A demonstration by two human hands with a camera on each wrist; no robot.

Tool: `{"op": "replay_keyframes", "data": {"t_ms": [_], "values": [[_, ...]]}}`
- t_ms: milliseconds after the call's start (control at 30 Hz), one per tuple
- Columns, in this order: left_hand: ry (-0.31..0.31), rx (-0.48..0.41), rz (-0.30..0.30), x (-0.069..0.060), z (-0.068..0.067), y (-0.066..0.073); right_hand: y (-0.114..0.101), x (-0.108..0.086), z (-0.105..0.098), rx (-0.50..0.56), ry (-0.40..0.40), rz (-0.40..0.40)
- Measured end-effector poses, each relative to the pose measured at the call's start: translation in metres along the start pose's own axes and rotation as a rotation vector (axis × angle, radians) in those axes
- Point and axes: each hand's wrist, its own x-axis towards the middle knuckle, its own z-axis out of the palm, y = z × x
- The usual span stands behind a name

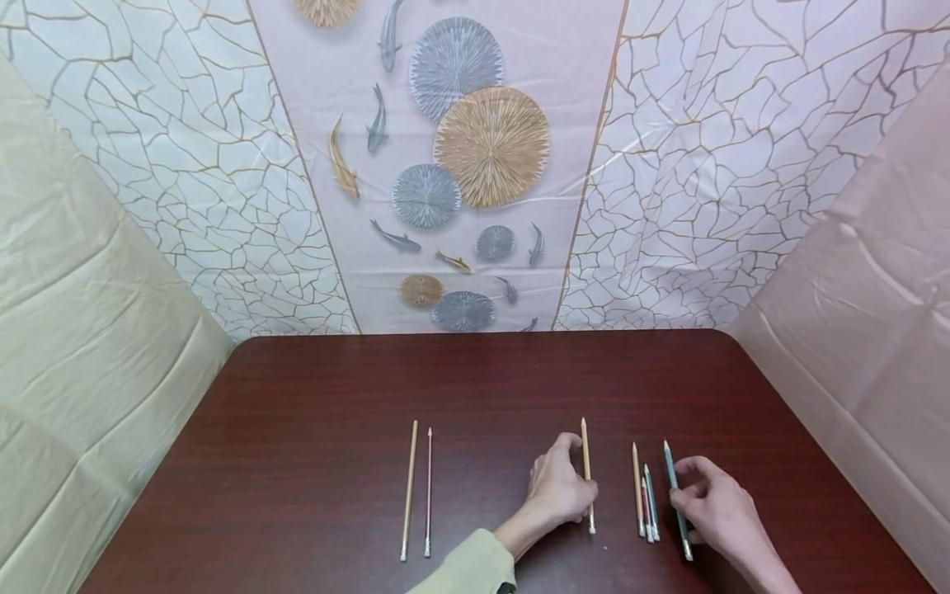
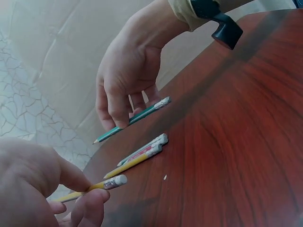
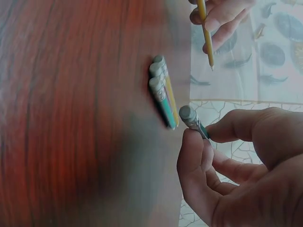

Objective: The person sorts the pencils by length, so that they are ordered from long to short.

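Observation:
In the head view my left hand (image 1: 562, 487) pinches a yellow pencil (image 1: 585, 462), its sharpened tip pointing away and its white eraser toward me. To the right, my right hand (image 1: 716, 507) holds a dark green pencil (image 1: 674, 487) between thumb and fingers. Between the hands lies a close group on the table: a yellow pencil (image 1: 637, 487), a short red pencil (image 1: 644, 502) and a green pencil (image 1: 651, 499). The left wrist view shows the held green pencil (image 2: 137, 117) raised off the wood, and the held yellow pencil (image 2: 113, 182) near the camera.
On the left of the dark red wooden table (image 1: 297, 445) lie a long yellow stick-like pencil (image 1: 410, 491) and a thin red pencil (image 1: 429, 491), side by side. Patterned cloth (image 1: 475, 247) hangs behind the table, and plain cloth (image 1: 96, 313) stands at both sides.

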Motion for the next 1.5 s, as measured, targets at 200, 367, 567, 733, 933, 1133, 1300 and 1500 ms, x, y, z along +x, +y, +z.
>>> {"op": "replay_keyframes", "data": {"t_ms": [200,367,567,733,933,1133,1300,1500], "values": [[-0.001,-0.037,-0.002,0.001,-0.01,-0.004,-0.006,-0.002,0.003,0.004,-0.006,-0.001],[-0.007,-0.031,0.004,0.0,-0.016,-0.005,-0.009,-0.001,0.005,0.027,-0.012,0.002],[-0.013,-0.028,0.002,-0.004,-0.025,-0.007,-0.016,-0.003,0.011,0.06,-0.022,0.002],[-0.013,-0.028,0.016,-0.006,-0.031,-0.012,-0.021,-0.004,0.016,0.088,-0.024,-0.001],[-0.012,-0.019,0.02,-0.007,-0.039,-0.017,-0.026,-0.004,0.02,0.102,-0.027,-0.004],[0.013,-0.001,0.035,-0.01,-0.048,-0.023,-0.029,-0.004,0.024,0.095,-0.029,-0.022],[0.024,0.016,0.042,-0.011,-0.053,-0.028,-0.031,-0.004,0.027,0.078,-0.026,-0.025],[0.034,0.038,0.045,-0.012,-0.059,-0.033,-0.034,-0.003,0.029,0.075,-0.032,-0.031]]}}
